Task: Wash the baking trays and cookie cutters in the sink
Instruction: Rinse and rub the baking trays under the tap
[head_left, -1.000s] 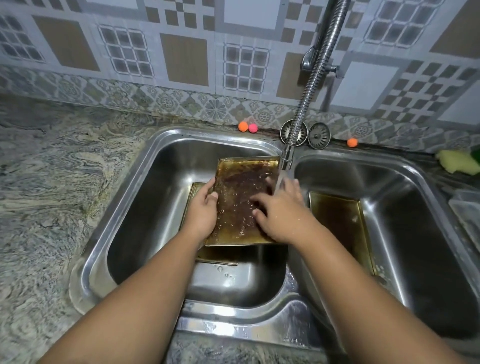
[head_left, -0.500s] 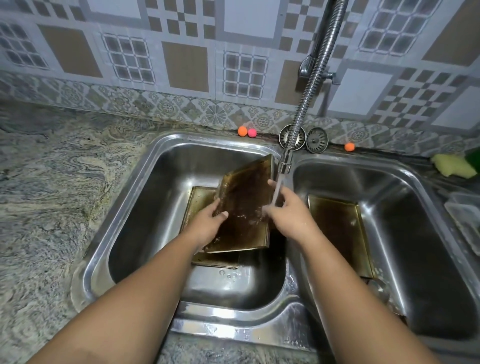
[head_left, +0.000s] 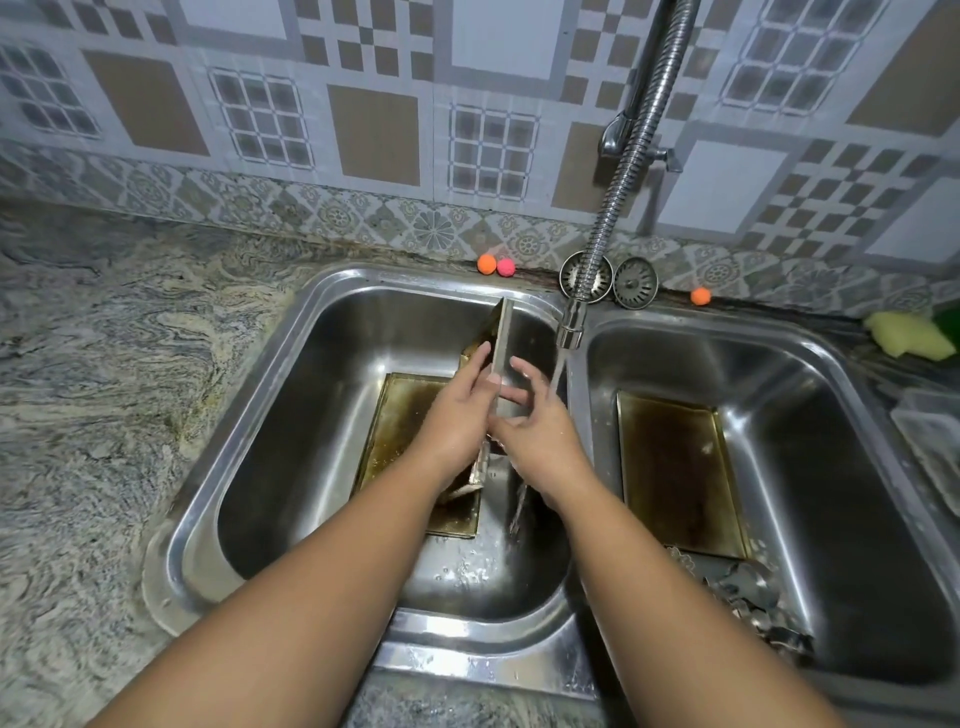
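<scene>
While left hand (head_left: 457, 415) grips and right hand (head_left: 540, 431) presses flat, tray (head_left: 501, 338) now stands upright.

patterned tile wall (head_left: 374, 130), swirled granite countertop (head_left: 104, 389), dim indoor light

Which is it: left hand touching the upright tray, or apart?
Touching. The head view shows the left hand gripping the upright tray, fingers against its browned face and thumb on its edge.
</scene>
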